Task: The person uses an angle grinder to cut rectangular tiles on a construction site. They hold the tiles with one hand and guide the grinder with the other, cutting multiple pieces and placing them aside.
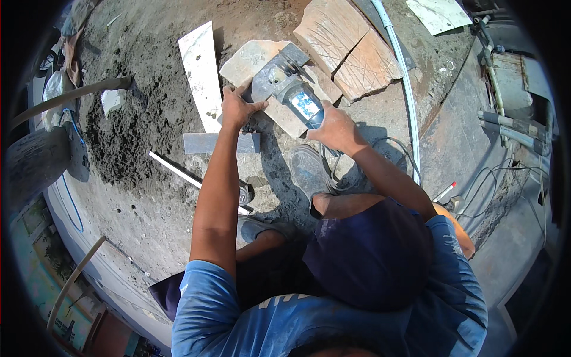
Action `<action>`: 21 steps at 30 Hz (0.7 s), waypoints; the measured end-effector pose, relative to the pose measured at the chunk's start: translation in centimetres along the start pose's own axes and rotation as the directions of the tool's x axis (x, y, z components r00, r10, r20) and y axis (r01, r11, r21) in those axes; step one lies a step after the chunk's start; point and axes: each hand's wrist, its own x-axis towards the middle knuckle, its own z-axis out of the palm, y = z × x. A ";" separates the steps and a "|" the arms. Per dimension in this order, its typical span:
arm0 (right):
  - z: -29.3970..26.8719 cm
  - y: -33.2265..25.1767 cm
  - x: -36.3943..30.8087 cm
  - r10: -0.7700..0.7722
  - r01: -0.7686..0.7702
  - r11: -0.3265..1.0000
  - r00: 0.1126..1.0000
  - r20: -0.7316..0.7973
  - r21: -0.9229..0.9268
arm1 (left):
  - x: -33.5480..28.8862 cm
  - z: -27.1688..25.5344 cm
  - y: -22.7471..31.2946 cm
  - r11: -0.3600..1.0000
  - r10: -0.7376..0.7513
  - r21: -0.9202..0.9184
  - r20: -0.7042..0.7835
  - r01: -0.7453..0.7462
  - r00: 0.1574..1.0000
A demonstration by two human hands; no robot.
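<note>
A blue and grey angle grinder [295, 94] lies over a pale stone tile [253, 60] on the dusty ground. My right hand [334, 126] is wrapped around the grinder's rear body. My left hand [238, 106] presses flat on a dark grey slab [266, 78] beside the grinder's head, fingers spread. A grey tile strip [205, 143] lies just under my left wrist.
Two scored reddish stone slabs [348, 44] lie beyond the grinder. A long white tile strip [201, 74] sits to the left, a white pipe [404, 77] to the right. A dark mortar heap [128, 137] is at the left. Power cables [357, 172] coil near my shoes [308, 169].
</note>
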 end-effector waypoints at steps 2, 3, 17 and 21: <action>0.0 0.4 -0.7 0.023 -0.023 1.000 1.000 0.002 0.002 | 0.2 0.0 -0.1 1.000 0.008 -0.003 -0.021 -0.008 1.000; 0.6 1.4 -0.9 0.034 -0.032 0.999 0.998 -0.050 0.029 | 0.0 0.1 0.1 1.000 0.009 -0.002 -0.035 -0.009 0.999; -9.9 4.7 3.6 0.064 -0.152 0.978 0.869 -0.491 -0.141 | 2.8 3.1 8.7 0.994 0.045 0.104 -0.032 -0.042 0.998; -9.2 5.6 5.7 0.041 -0.154 0.970 0.862 -0.505 -0.186 | 2.9 3.2 8.4 0.993 0.076 0.087 -0.013 -0.075 0.997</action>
